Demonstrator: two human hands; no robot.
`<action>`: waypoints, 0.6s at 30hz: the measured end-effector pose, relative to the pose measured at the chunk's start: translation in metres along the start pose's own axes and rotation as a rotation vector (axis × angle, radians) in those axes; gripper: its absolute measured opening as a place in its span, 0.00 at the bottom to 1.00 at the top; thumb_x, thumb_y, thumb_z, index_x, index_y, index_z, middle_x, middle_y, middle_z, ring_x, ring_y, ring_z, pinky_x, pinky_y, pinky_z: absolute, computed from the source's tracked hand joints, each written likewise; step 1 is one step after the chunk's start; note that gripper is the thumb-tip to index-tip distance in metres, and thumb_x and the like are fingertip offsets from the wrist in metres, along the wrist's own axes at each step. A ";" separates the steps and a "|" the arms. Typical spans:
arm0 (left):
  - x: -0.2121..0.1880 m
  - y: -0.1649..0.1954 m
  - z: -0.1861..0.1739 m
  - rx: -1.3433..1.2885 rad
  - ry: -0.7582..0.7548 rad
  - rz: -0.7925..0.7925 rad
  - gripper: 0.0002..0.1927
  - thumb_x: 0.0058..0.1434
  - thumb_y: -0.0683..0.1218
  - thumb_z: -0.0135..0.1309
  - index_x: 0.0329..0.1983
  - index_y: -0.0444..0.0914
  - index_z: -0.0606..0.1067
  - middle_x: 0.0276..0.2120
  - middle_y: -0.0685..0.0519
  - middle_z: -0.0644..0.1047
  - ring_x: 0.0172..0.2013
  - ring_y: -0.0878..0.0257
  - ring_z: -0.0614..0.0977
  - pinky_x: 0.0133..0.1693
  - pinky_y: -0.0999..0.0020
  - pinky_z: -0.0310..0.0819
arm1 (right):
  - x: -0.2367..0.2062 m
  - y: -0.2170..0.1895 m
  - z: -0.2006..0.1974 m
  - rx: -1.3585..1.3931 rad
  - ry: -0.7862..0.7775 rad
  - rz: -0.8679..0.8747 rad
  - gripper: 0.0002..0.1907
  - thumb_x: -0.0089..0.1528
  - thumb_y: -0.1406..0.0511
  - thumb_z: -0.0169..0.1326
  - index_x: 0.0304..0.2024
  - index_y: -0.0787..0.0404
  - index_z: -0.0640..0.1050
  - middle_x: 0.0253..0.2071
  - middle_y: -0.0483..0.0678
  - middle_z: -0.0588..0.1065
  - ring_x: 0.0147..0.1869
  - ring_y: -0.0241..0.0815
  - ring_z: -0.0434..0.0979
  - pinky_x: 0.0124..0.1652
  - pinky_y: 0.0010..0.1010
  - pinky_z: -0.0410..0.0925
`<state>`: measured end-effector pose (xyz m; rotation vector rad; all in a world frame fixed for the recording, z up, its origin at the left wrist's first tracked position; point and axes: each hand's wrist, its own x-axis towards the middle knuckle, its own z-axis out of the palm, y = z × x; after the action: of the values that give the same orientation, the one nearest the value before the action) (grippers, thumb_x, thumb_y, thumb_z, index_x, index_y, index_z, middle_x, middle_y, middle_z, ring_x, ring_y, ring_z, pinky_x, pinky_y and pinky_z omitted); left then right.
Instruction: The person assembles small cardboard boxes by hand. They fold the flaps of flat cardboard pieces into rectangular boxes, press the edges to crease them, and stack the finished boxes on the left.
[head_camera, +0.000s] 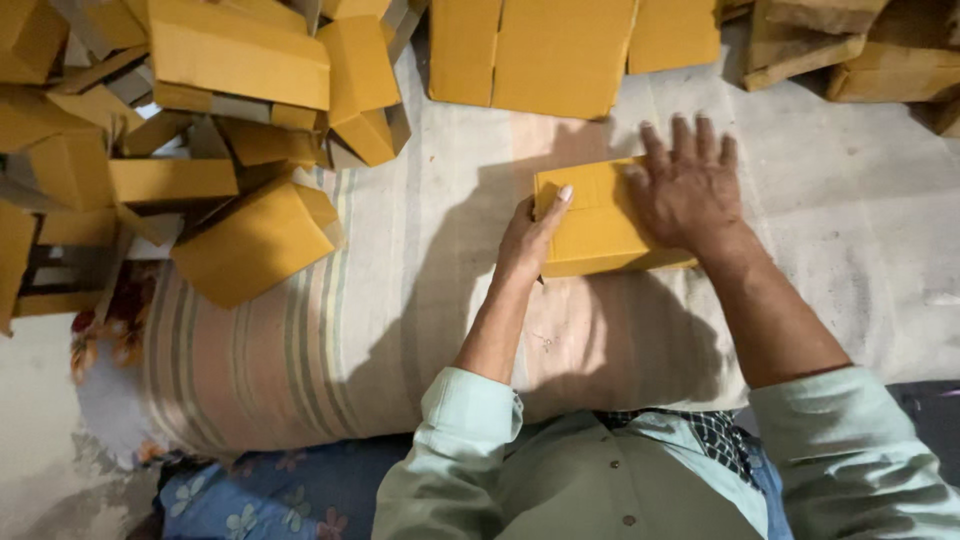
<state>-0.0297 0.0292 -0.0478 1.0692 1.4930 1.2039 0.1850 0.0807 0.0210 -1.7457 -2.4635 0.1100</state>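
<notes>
A flat yellow-brown cardboard box (592, 226) lies on a pale striped cloth (380, 300) in front of me. My right hand (688, 182) presses flat on its right half, fingers spread. My left hand (532, 232) grips the box's left edge, thumb on top and fingers hidden behind the side.
A heap of folded cardboard boxes (210, 130) fills the left side. Flat cardboard sheets (550, 50) lie at the top centre, and more boxes (850, 45) sit at the top right. A blue flowered fabric (270, 490) lies near my lap.
</notes>
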 end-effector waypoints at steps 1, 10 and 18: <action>-0.001 0.005 0.002 -0.072 -0.020 0.029 0.37 0.61 0.66 0.56 0.57 0.29 0.75 0.47 0.43 0.81 0.47 0.55 0.81 0.49 0.63 0.75 | -0.002 0.008 -0.002 0.094 0.044 0.011 0.37 0.70 0.48 0.35 0.76 0.58 0.54 0.76 0.66 0.52 0.78 0.69 0.46 0.70 0.58 0.45; -0.028 0.016 -0.009 -0.147 -0.214 0.200 0.41 0.57 0.64 0.63 0.63 0.32 0.67 0.51 0.48 0.78 0.53 0.60 0.79 0.54 0.62 0.76 | -0.061 0.016 -0.002 0.799 0.303 0.054 0.39 0.72 0.52 0.47 0.76 0.69 0.54 0.68 0.68 0.65 0.72 0.62 0.68 0.68 0.47 0.62; -0.049 0.039 -0.017 -0.039 -0.293 0.391 0.64 0.52 0.57 0.73 0.77 0.31 0.42 0.66 0.42 0.70 0.68 0.52 0.71 0.69 0.61 0.64 | -0.066 0.031 0.009 1.555 -0.036 0.332 0.42 0.69 0.42 0.35 0.75 0.64 0.57 0.71 0.52 0.65 0.73 0.47 0.66 0.67 0.38 0.60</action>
<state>-0.0327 -0.0156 -0.0016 1.4876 1.0607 1.2659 0.2345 0.0286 0.0046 -1.2069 -1.1484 1.5294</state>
